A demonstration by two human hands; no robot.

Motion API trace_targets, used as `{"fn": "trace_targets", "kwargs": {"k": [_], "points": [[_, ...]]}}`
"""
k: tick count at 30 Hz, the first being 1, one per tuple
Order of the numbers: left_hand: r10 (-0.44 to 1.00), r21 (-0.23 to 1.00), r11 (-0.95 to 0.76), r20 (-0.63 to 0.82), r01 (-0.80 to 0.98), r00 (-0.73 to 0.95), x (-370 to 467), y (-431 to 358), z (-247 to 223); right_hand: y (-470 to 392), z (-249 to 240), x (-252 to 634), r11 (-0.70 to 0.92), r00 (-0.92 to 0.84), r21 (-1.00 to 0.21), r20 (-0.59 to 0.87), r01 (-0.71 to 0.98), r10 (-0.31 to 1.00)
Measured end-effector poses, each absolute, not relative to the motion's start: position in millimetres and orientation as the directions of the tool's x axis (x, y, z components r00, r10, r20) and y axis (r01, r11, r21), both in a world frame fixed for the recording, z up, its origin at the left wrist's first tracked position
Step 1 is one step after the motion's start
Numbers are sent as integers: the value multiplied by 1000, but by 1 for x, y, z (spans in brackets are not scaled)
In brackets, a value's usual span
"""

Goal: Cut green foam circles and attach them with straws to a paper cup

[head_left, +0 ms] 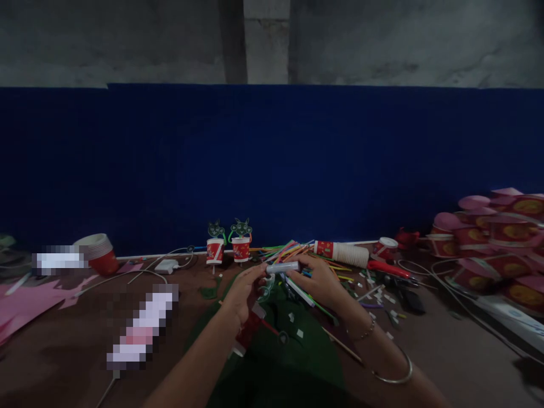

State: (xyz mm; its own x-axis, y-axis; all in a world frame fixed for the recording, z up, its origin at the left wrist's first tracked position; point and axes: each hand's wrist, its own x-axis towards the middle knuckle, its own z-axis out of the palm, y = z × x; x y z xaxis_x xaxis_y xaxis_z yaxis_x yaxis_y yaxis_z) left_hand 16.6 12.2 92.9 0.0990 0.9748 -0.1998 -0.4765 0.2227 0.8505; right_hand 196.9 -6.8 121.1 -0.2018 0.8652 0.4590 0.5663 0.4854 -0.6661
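Observation:
My right hand [318,280] grips a short pale, shiny cylinder [284,267] with thumb and fingers; its exact kind is not clear. The fingertips of my left hand [244,292] close on the cylinder's left end. Under my left palm a red paper cup [249,333] lies tilted, partly hidden, and I cannot tell if the palm holds it. A red stick with a round end [282,338] juts from beside the cup. Small pale green curled pieces [266,289] show between my hands. All this is above a dark green round surface [297,374].
Two decorated red cups [241,249] stand at the back. Colourful straws [293,251], a lying cup stack [351,254] and red-handled scissors [391,269] are beyond my right hand. Finished-looking red and pink cups [505,238] pile up at right. A cup stack [102,258] and pink paper [34,303] lie left.

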Motion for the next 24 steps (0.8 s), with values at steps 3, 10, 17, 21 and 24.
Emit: {"fn": "trace_targets", "kwargs": {"k": [3,10,17,21,24], "points": [[964,832,263,-239,-489,113,18,11,93,-5,116,198,467,-195,-627,454,624,869],[966,836,256,-230,-485,114,14,13,94,1,116,203,467,-200,-610,455,640,868],[986,890,108,-153,-442,-67,-6,25,101,35,82,224,74,17,-355,246,932,969],[985,970,-24,-17,-240,-169,-13,29,102,42,64,233,-41,72,-218,137,975,988],[953,978,-207,207,24,-220,-8,25,101,39,65,229,-60,107,-233,197,971,975]]}}
